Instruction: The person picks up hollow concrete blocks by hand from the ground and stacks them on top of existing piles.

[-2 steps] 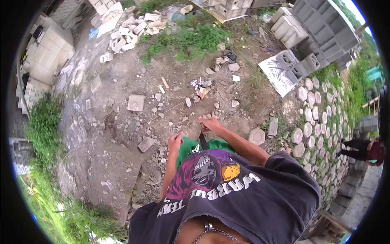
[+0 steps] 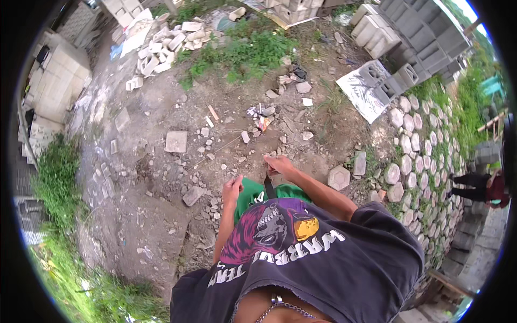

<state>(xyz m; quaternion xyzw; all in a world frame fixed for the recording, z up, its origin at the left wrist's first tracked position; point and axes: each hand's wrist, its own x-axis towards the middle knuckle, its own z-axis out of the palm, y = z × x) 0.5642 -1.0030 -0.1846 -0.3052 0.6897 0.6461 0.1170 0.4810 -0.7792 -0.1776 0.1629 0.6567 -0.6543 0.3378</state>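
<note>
My right hand (image 2: 278, 164) is closed in front of my waist, its thumb and forefinger pressed together. A dark strap (image 2: 269, 186) runs from it down toward my T-shirt, across the green shorts (image 2: 250, 192). Beside the left edge of the shorts is my left hand (image 2: 233, 188), its fingers curled shut. Whether it pinches the green cloth or something small cannot be made out. Part of the strap is hidden by the right hand and the shirt.
Rubble and a flat square block (image 2: 176, 141) lie on the dirt ahead. Hexagonal pavers (image 2: 392, 173) cover ground to the right, below stacked hollow blocks (image 2: 425, 37). Broken blocks (image 2: 172, 43) are heaped at far left. Another person (image 2: 479, 187) stands at far right.
The ground and blocks have shifted slightly left in the view. Both hands keep nearly the same place and grip.
</note>
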